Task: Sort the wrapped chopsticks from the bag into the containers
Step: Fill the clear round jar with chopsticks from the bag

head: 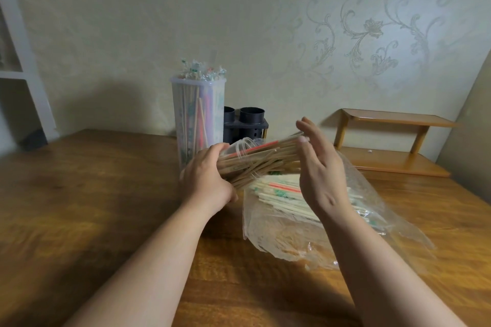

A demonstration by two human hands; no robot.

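Lot: bundle of wrapped chopsticks (261,158), held just above the bag (292,244).
Left hand (206,184) grips 1 end; right hand (318,175) flat, fingers straight, against the other. Clear container (198,119) packed; black holder (248,121) apparently empty; many remain bagged on worktop (79,194).

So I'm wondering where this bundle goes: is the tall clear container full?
Looks full: the tall clear container is packed with wrapped chopsticks, their wrapper ends poking above its rim.
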